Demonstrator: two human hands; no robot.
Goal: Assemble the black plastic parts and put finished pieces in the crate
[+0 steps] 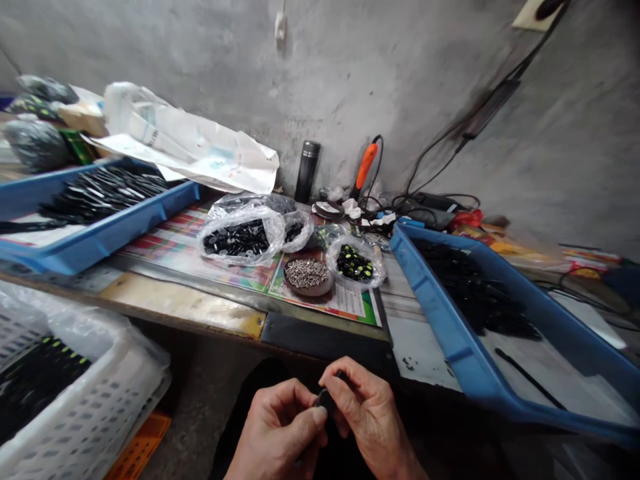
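Note:
My left hand (pixel 285 427) and my right hand (pixel 374 417) meet in front of the table edge, fingers pinched. Between their fingertips is a small black part (pixel 327 399) with a rounded end; much of it is hidden by the fingers. Just beyond, on the table, a round dish holds many small metal screws (pixel 307 273). Beside it on the right, an open plastic bag contains black pieces with yellow-green spots (pixel 354 263). To the left, another clear bag is filled with flat black pieces (pixel 235 239).
Blue trays with long black parts stand left (pixel 100 247) and right (pixel 435 320). A white perforated basket (pixel 120 387) is at lower left, above an orange crate (pixel 143 443). An orange-handled tool (pixel 367 163) and a black flask (pixel 307 170) stand near the wall, with cables (pixel 465 133).

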